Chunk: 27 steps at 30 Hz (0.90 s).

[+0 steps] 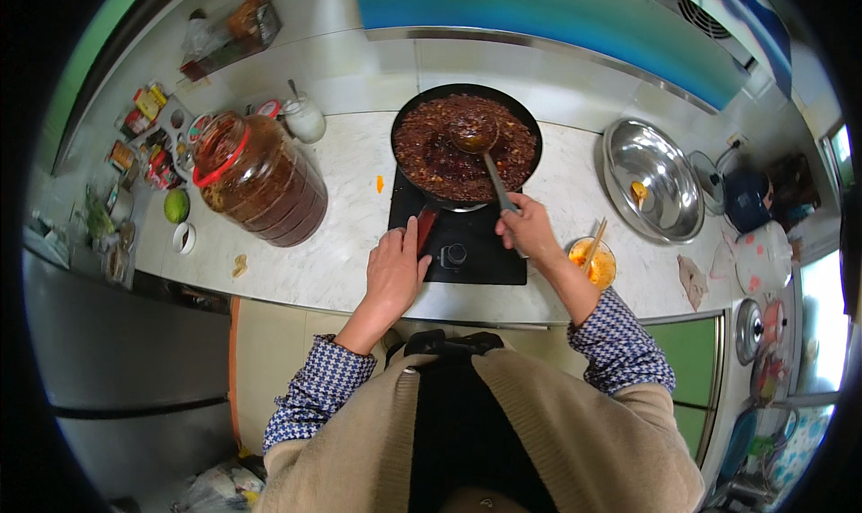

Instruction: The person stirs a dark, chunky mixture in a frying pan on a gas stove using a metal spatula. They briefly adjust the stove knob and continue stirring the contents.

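A black frying pan (537, 169) full of dark red, oily chopped sauce (431, 135) sits on a black cooktop (411, 270). With my right hand (528, 228) I grip the handle of a metal ladle (495, 176), whose bowl rests in the sauce near the pan's middle. My left hand (394, 264) lies against the left side of the pan's red-brown handle (427, 224); its fingers are extended, and whether they close around the handle is not clear. Just right of the cooktop stands a small bowl (609, 274) with orange residue and chopsticks (595, 243) across it.
A large jar (283, 189) of dark red contents stands at the left, near a green fruit (176, 206), a small white cup (184, 237) and a glass jar (304, 119). A steel basin (660, 183) holding a yellow spoon (639, 191) is at the right, with a white pot (763, 257) beyond.
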{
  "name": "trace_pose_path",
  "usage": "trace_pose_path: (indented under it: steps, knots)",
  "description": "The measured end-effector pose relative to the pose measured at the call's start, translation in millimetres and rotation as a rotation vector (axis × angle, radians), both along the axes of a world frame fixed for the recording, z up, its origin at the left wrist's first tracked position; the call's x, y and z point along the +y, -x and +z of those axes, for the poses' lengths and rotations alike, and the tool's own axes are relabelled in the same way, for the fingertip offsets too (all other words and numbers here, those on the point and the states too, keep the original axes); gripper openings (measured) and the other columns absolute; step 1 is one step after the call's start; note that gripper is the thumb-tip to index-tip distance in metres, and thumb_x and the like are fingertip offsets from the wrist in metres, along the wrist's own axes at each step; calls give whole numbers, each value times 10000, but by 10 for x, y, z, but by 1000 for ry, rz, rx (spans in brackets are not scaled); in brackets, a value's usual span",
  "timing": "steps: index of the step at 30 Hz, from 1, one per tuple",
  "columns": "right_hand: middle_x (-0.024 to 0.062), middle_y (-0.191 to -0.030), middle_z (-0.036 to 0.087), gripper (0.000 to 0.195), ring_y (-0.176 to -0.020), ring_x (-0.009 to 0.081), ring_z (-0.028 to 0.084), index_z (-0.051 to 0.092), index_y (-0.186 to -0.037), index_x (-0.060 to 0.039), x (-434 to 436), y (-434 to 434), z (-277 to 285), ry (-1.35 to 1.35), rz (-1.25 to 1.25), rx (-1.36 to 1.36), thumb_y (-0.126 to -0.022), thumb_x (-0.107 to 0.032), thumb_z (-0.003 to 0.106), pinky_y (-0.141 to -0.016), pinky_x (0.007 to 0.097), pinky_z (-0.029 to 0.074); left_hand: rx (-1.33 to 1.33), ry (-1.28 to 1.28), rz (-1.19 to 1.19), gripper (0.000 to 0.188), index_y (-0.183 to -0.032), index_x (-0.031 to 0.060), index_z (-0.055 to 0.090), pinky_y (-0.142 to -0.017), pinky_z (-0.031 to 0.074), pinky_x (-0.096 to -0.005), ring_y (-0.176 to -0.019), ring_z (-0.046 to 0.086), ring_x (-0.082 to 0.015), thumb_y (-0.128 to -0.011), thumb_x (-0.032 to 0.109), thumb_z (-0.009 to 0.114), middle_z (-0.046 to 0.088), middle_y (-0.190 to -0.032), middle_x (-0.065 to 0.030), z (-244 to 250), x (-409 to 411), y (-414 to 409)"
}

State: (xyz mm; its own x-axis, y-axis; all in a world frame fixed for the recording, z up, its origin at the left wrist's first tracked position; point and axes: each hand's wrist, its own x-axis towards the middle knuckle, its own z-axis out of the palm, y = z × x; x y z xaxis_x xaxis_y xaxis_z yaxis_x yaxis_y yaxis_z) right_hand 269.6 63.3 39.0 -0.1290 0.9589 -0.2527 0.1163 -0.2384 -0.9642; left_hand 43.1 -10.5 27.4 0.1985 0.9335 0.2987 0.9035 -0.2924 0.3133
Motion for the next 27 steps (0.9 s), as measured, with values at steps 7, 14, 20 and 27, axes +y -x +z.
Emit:
trace_pose_path:
  steps: [7,14,20,27]
  knots:
    - [64,-758,557,639,-602,100,512,117,-1381,-22,-297,611,-293,-124,-171,196,-837,-22,453,-534,226,429,-1656,1278,66,360,-1078,44,553,-705,484,-272,-807,582,-121,-915,350,456,605,-859,-37,-1,392,-346]
    - [58,-803,507,546,-648,75,485,94,-1388,-21,-471,461,-426,-325,-51,169,-917,-68,367,-563,209,411,-1646,1210,67,148,-941,68,586,-619,478,-235,-721,583,-105,-878,181,515,620,-830,-7,4,468,-588]
    - [141,-744,590,477,-583,223,589,241,-1348,-41,-646,186,-4,-241,61,-39,-931,-219,391,-548,340,474,-1532,1152,-62,117,-914,30,525,-499,453,-239,-594,555,-140,-879,133,481,598,-756,-73,35,503,-648]
    - [116,-863,474,308,-818,266,541,609,-1041,-111,-726,-1405,-470,-589,85,-1297,-747,-87,523,-661,362,472,-1361,1165,35,127,-994,36,460,-415,354,-214,-451,422,-96,-887,104,448,511,-704,-49,321,611,-360]
